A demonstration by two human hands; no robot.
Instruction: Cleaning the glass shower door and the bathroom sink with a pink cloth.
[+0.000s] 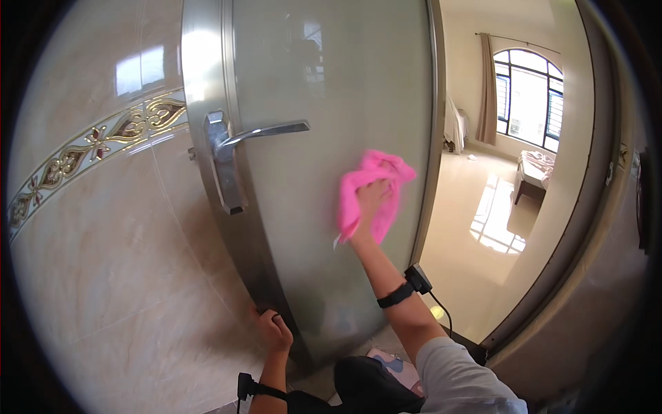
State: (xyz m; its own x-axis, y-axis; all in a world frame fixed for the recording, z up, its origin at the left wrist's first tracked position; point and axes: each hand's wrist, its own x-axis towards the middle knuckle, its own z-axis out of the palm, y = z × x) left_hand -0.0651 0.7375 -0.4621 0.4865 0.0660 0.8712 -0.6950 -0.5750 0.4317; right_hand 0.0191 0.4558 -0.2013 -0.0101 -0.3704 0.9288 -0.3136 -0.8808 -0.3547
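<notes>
Cloth (392,207) lies beneath and around the right fingers (380,187).

On my head view, the right hand (374,196) lies spread over a bunched pink cloth (401,168) against the frosted glass panel (338,90). I see the left hand (276,334) curled at the metal door frame (243,255), below the lever handle (269,131). Past the door, I make out a brown curtain (487,93) beside an arched window (527,103).

Matt cloth (373,167); smooth frosted glass panel (331,83); glossy metal handle (274,131) (almost mirror-like); polished tiles (103,276).
</notes>
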